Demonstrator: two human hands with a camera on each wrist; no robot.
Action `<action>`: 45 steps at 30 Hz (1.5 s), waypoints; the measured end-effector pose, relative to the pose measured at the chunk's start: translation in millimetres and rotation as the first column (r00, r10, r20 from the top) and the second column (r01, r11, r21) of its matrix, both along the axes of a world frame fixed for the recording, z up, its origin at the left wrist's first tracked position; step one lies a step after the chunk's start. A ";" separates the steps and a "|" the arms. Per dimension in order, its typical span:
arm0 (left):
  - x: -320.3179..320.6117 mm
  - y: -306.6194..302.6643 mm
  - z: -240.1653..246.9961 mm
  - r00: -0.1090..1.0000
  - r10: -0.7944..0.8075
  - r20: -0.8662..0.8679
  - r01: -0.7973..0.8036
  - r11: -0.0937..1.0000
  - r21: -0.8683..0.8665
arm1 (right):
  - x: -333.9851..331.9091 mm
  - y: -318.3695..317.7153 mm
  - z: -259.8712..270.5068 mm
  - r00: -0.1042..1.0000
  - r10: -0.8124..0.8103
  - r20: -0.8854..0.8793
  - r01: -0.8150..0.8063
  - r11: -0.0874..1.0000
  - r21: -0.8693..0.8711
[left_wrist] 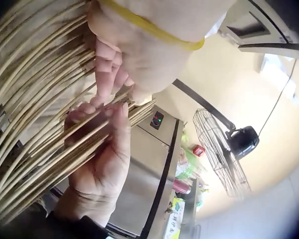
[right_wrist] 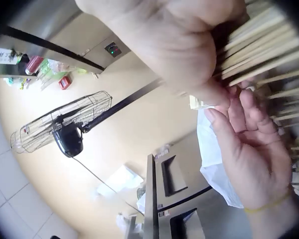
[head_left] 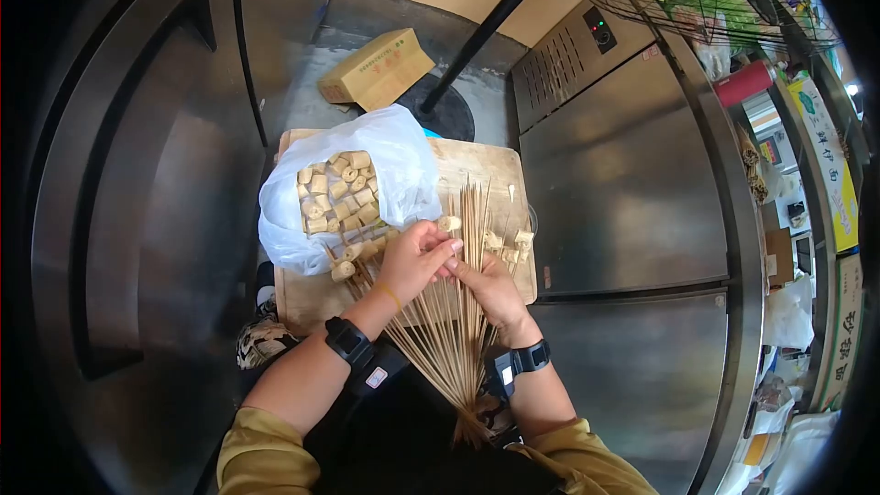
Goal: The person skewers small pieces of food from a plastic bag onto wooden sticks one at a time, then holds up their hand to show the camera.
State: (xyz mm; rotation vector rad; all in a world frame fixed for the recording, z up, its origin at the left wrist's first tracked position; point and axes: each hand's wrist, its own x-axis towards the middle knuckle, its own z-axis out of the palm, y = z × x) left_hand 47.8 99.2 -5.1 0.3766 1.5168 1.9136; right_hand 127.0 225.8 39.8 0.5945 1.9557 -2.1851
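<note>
My left hand [head_left: 410, 259] pinches a short beige tofu roll piece [head_left: 448, 224] between thumb and fingers, its fingertips meeting those of the right hand. My right hand [head_left: 495, 293] grips a bundle of long bamboo skewers [head_left: 472, 266], whose lower ends fan toward my lap. From the left wrist view, the right thumb [left_wrist: 120, 127] lies along the skewers. The tofu roll piece [right_wrist: 196, 102] peeks out beside the fingertips in the right wrist view. Threaded tofu rolls [head_left: 343, 270] lie left of my left hand, and more skewered pieces [head_left: 522, 240] sit beyond my right.
A white plastic bag [head_left: 417, 151] of loose tofu rolls [head_left: 339, 188] lies on the wooden board [head_left: 495, 160]. Behind it are a cardboard box [head_left: 378, 69] and a fan stand [head_left: 449, 82]. Steel cabinets [head_left: 623, 165] flank both sides; crowded shelves [head_left: 797, 128] stand at right.
</note>
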 end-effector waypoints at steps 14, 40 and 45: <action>1.7 4.1 -4.3 0.994 0.102 -0.037 -0.106 0.986 -0.131 | 10.2 13.3 0.4 0.995 -0.045 -0.089 0.013 0.944 -0.329; -74.2 -103.6 -2.8 0.617 -0.138 -0.775 -0.638 0.488 -0.595 | -17.6 10.7 -16.3 0.999 0.017 0.049 0.010 0.864 -0.503; -80.1 -101.5 -8.7 0.605 -0.212 -0.768 -0.677 0.371 -0.636 | -16.8 11.2 -21.4 0.997 0.003 0.083 0.039 0.866 -0.499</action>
